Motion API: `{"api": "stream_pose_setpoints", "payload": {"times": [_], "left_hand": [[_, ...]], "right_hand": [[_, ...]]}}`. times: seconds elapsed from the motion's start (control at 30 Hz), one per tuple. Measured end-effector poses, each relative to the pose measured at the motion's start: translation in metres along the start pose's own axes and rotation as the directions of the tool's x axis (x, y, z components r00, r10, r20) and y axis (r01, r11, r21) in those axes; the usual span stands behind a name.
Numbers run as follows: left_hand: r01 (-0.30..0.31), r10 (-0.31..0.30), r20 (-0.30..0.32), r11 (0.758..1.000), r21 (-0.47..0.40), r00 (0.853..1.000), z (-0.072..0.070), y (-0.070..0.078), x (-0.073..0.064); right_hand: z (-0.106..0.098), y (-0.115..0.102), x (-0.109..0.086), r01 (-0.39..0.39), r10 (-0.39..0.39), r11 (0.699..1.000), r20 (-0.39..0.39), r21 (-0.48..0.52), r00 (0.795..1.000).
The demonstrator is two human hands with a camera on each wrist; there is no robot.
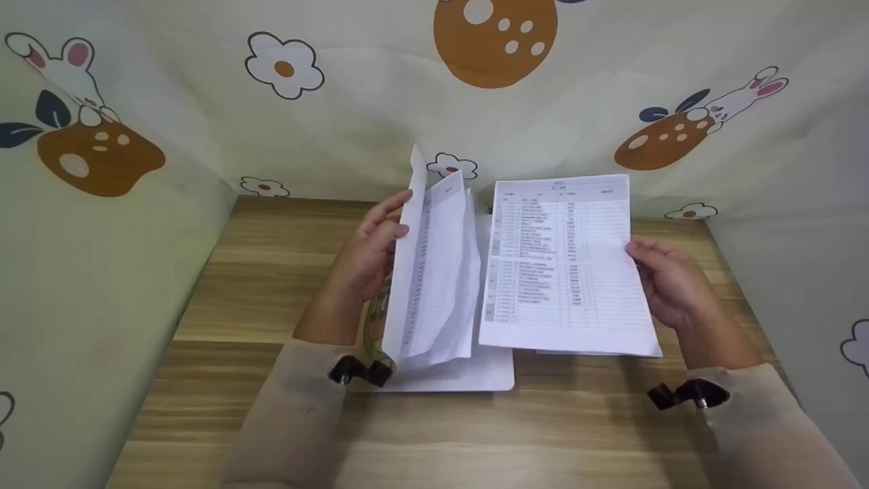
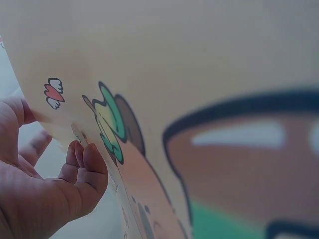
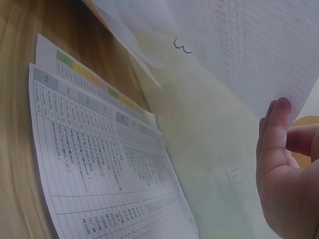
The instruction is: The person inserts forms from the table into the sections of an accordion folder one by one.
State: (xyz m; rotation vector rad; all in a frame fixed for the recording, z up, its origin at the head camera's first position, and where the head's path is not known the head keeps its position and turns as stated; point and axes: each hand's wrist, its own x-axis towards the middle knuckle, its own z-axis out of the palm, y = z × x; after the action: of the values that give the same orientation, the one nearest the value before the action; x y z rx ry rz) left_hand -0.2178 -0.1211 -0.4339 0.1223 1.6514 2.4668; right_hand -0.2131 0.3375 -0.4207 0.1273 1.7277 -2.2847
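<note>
My left hand [image 1: 363, 258] pinches the raised cover of a white folder [image 1: 402, 292] by its left edge. In the left wrist view, cartoon figures and a small winged heart decorate the outside of this cover [image 2: 224, 55]. Several loose printed sheets [image 1: 441, 272] stand tilted inside the folder. To the right, my right hand [image 1: 669, 282] holds a printed table sheet [image 1: 570, 272] by its right edge, between thumb and fingers. From the right wrist, the fingers [image 3: 275, 134] show at the edge of a lined sheet [image 3: 279, 45].
Other printed sheets [image 3: 104, 149], one with green and yellow cells, lie on the wooden table [image 1: 244, 272]. A cloth wall [image 1: 366, 136] with rabbit, fruit and flower prints rises behind and at both sides. Black clips [image 1: 689, 395] sit on both forearms.
</note>
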Motion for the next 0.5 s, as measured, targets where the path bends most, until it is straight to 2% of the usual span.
{"api": "stream_pose_setpoints", "payload": {"times": [0.2,0.5], "left_hand": [[0.001,-0.001,-0.008,1.000,-0.010,1.000,0.001,0.001,0.000],[0.008,-0.008,-0.004,1.000,-0.009,1.000,0.000,0.001,0.000]], "right_hand": [[0.009,0.009,0.001,0.023,-0.023,1.000,0.013,-0.006,1.000],[0.027,0.018,0.002,-0.026,0.025,0.998,-0.011,-0.051,1.000]]}}
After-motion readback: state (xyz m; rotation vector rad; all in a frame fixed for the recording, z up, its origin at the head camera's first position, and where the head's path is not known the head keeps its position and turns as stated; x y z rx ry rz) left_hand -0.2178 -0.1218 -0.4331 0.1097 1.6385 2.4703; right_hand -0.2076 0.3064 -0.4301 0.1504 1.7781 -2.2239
